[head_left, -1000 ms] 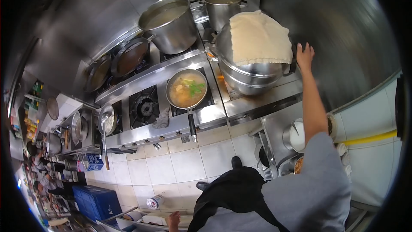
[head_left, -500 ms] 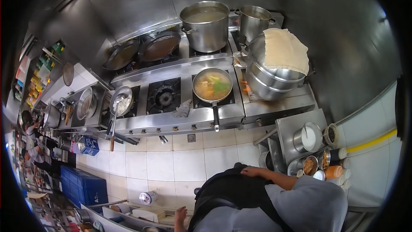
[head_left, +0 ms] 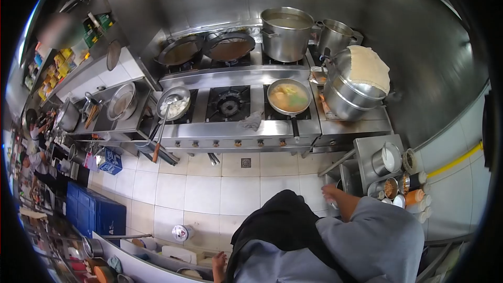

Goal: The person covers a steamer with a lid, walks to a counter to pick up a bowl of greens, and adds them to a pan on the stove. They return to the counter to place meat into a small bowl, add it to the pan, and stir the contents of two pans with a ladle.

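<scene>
My right hand (head_left: pixel 329 193) hangs in the air to the right of my dark apron (head_left: pixel 280 215), with loose fingers and nothing seen in them. It is nearest the steel side stand (head_left: pixel 361 152). Low in the view, my left hand (head_left: pixel 219 261) is beside my body above the white counter edge, fingers loosely apart and holding nothing visible. Ahead on the stove (head_left: pixel 220 132), a frying pan (head_left: pixel 288 97) with broth, yellow pieces and greens sits on the right front burner. A wok (head_left: pixel 174 102) holding white pieces and a ladle (head_left: pixel 160 135) stands at the left front.
Behind are two dark woks (head_left: pixel 229 48) and a large stockpot (head_left: pixel 287 35). A cloth-topped steamer (head_left: pixel 352 94) stands at right, above containers and bottles (head_left: pixel 415 197). A blue crate (head_left: pixel 94 212) and a white tub (head_left: pixel 181 232) are on the floor. Other people (head_left: pixel 39 165) work far left.
My right hand has come away from the apron and swung out to the right. The view has turned left, so the stove appears farther right. My left hand stays low.
</scene>
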### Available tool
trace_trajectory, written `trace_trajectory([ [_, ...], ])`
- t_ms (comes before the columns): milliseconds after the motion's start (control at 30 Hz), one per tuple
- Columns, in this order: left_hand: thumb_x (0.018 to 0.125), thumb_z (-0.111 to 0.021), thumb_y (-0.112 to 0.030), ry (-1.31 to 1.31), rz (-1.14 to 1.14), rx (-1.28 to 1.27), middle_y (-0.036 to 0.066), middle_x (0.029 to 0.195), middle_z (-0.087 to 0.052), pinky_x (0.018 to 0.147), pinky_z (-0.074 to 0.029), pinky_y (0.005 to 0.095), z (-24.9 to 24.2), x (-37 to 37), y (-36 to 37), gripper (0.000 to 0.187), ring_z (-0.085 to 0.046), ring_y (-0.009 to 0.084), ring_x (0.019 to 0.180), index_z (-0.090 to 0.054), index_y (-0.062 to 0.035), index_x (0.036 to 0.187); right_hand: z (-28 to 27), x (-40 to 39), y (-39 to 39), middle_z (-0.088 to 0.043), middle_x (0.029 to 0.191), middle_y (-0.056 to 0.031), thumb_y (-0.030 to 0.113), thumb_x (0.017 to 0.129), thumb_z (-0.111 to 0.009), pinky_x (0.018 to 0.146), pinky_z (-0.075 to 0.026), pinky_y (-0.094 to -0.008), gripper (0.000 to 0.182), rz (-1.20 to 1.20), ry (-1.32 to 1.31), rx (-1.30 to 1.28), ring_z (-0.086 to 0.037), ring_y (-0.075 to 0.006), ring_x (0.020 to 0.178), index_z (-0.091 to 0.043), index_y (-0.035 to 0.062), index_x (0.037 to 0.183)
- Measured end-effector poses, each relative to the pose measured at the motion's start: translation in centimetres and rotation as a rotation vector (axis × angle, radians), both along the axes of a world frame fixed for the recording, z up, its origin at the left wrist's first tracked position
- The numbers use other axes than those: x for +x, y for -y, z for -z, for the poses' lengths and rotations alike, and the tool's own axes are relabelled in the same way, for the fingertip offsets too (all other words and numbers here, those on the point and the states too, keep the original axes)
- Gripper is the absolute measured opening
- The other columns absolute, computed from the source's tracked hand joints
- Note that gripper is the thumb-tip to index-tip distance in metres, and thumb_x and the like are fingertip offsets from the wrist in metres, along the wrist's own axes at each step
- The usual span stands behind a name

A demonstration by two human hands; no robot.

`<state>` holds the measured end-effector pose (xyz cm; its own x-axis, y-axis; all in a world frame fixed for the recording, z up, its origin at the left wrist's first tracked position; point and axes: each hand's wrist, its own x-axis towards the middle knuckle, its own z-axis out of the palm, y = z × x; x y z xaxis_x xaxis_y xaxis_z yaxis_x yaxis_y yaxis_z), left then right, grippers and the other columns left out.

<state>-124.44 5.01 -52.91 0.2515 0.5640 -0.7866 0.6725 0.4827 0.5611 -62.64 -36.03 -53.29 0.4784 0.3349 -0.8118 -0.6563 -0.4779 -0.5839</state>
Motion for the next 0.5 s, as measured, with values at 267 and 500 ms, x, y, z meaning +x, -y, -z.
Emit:
trace_trajectory([
  [267, 0.087, -0.061, -0.013, 0.034, -0.117, 0.063, 0.005, 0.082, -0.066, 0.051, -0.046, 0.0278, -2.8, -4.1, -0.6, 0.035, -0.061, 0.0139, 0.07, -0.064, -0.0021, 0.121, -8.0, -10.8, -20.1, -0.064, 0.108, -0.0103, 0.036, 0.089, -0.062, 0.076, -0.055, -0.0487, 0.033, -0.648, 0.141, -0.136, -0.064, -0.0254, 0.092, -0.065, 0.0158, 0.115],
  [500, 0.09, -0.063, -0.017, 0.243, 0.125, 0.0, 0.004, 0.083, -0.067, 0.065, -0.05, 0.0302, 1.0, -9.0, 0.7, 0.031, -0.062, 0.0141, 0.077, -0.067, -0.0013, 0.116, -10.3, -10.2, -24.9, -0.055, 0.133, -0.0121, 0.048, 0.09, -0.058, 0.088, -0.052, -0.0516, 0.058, -0.879, -0.063, -0.236, -0.059, -0.0301, 0.111, -0.051, 0.0174, 0.139],
])
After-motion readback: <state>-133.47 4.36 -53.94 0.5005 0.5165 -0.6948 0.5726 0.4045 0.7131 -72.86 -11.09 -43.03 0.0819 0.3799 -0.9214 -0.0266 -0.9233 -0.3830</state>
